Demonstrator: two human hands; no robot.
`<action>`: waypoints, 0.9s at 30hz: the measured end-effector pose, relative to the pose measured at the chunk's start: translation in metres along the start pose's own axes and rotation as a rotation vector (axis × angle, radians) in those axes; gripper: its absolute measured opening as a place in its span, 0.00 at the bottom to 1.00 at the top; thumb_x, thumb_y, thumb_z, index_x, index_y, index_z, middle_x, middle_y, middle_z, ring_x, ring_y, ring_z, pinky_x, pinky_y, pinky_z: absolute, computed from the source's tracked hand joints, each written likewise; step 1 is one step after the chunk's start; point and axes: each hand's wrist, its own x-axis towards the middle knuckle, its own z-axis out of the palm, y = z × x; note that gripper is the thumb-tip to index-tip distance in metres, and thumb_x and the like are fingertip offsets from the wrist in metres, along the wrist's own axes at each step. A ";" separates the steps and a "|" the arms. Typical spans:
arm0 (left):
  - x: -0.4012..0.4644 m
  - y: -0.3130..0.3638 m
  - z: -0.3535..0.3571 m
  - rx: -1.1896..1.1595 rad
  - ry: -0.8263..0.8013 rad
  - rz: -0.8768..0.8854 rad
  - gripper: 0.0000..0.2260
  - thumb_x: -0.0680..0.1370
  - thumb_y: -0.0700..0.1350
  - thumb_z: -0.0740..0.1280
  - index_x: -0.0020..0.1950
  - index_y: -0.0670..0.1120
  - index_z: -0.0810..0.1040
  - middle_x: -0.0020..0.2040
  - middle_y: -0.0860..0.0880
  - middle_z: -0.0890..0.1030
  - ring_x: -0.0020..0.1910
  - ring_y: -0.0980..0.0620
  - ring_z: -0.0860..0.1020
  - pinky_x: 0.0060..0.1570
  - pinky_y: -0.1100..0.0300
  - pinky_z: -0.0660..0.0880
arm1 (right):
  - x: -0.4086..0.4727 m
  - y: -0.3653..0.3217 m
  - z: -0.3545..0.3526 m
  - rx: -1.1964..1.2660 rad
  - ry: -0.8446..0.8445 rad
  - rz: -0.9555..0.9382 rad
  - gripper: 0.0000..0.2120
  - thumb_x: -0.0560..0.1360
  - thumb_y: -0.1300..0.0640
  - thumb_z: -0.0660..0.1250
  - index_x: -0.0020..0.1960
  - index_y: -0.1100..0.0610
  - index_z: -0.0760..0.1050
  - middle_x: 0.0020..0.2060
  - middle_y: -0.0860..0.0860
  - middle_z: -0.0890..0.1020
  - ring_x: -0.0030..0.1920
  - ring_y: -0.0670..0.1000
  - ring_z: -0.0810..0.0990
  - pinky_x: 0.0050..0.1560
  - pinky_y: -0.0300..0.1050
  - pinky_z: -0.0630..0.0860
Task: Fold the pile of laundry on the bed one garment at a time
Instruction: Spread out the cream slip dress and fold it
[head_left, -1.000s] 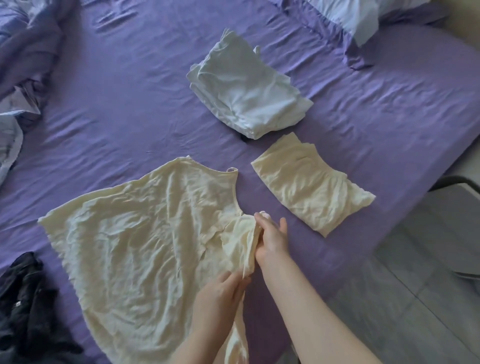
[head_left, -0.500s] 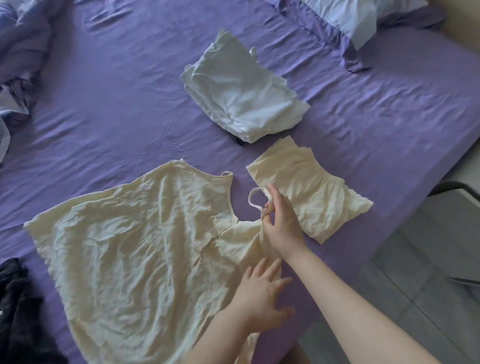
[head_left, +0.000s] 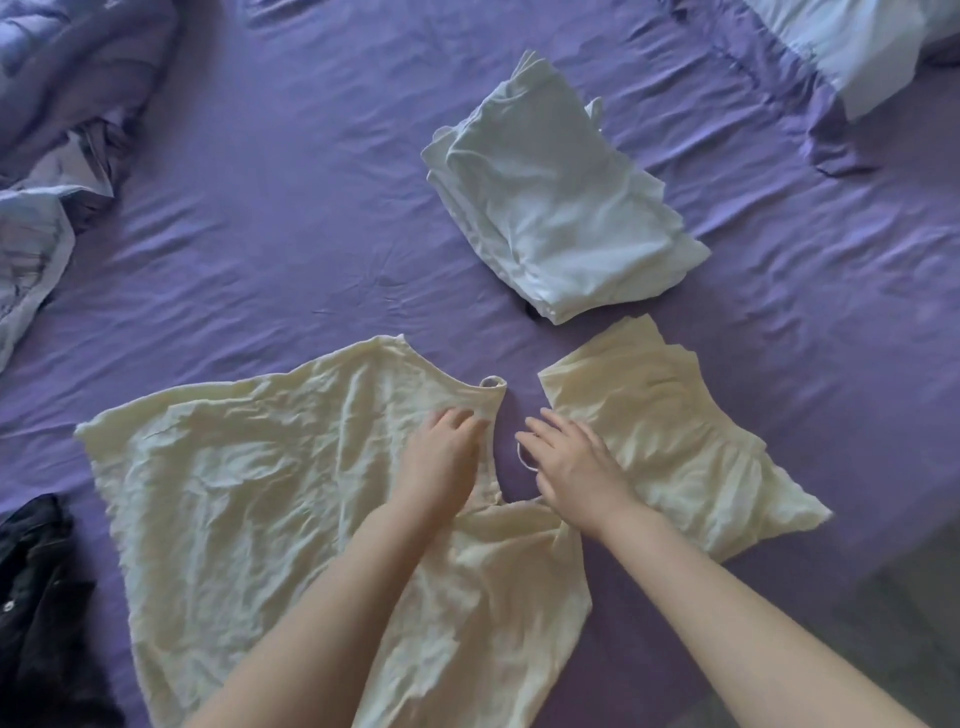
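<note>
**Cream dress spread flat, first fold still to come**

At the far left edge of the bed (head_left: 291, 218), a dark garment (head_left: 36, 597) waits unfolded, with a rumpled duvet (head_left: 62, 130) bunched above it. The task's current piece — a wrinkled cream dress (head_left: 249, 493) — lies across the purple sheet near the bed's front edge, its skirt fanned toward the left and its neckline toward the centre. A second ago its near shoulder was gathered up between both hands; it has since been let down and the bodice lies opened out. The left hand (head_left: 441, 457) rests palm-down on the bodice just beside the neckline, fingers loosely bent and pressing the cloth, holding nothing. The right hand (head_left: 576, 467) hovers or rests flat at the thin strap (head_left: 524, 460), fingers extended and not gripping — half a second ago it was pinching that strap. Right of it sits a folded cream garment (head_left: 685, 447), and behind that a folded white stack (head_left: 561, 208), with a pillow (head_left: 857, 47) at the top right. Judged from this, spreading is nearly finished and the folding of this garment can begin; the dark piece remains.
</note>
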 end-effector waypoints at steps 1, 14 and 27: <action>0.017 -0.002 -0.001 0.056 -0.026 -0.002 0.19 0.79 0.40 0.59 0.70 0.51 0.70 0.71 0.50 0.69 0.72 0.47 0.63 0.64 0.54 0.66 | 0.011 0.002 0.000 0.024 -0.004 -0.007 0.23 0.72 0.63 0.64 0.67 0.58 0.72 0.68 0.55 0.72 0.72 0.56 0.64 0.71 0.53 0.57; 0.076 -0.031 -0.025 0.474 -0.227 0.109 0.14 0.81 0.46 0.56 0.65 0.52 0.72 0.59 0.52 0.74 0.69 0.49 0.63 0.74 0.43 0.42 | 0.104 0.003 -0.009 0.055 -0.170 -0.147 0.29 0.77 0.57 0.60 0.75 0.54 0.56 0.72 0.50 0.65 0.70 0.51 0.64 0.64 0.48 0.59; 0.069 -0.052 -0.041 0.646 -0.178 0.153 0.08 0.76 0.41 0.61 0.54 0.48 0.75 0.50 0.49 0.77 0.59 0.44 0.70 0.71 0.47 0.53 | 0.071 0.007 -0.026 -0.154 0.205 -0.359 0.09 0.59 0.60 0.75 0.32 0.55 0.75 0.27 0.49 0.76 0.40 0.52 0.81 0.60 0.60 0.73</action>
